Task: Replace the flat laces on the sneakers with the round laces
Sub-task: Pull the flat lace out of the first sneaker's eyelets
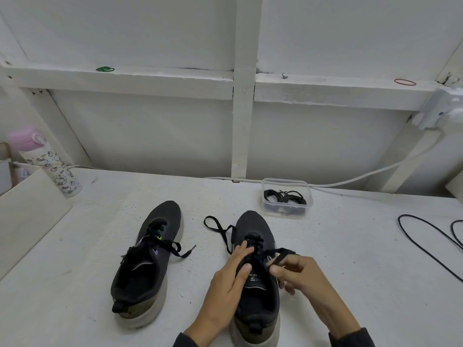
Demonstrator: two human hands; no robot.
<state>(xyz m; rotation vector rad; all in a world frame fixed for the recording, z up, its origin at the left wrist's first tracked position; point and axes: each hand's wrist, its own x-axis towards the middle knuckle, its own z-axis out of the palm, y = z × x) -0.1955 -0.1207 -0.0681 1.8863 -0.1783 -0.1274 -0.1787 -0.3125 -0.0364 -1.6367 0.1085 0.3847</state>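
Low in the frame, the left hand (230,279) lay flat on the sneaker (258,225) to steady it; the right hand (298,272) pinched the flat lace (281,252), likely to tug it out.

R sneaker (258,226): heel & sole rim cut by bottom edge; one flank & part of the lacing hidden under left grip (230,279). Right grip (298,274): fingertips (275,270) motion-blurred, and the flat lace (218,227) smears where it meets them, so exact pinch pt can't be told. Both sleeves (350,338) cut off at bottom. Round laces (285,196) in the clear tub (286,182): a tangle, count & ends unreadable thru the plastic. Bottle (57,171) at far left: pink cap soft, print too blurry to read. Black cable (426,244) runs off right edge; pale board (27,206) cut by left edge. Green bit (105,69) & dark speck (284,76) on the ledge (150,78): too small to ID.
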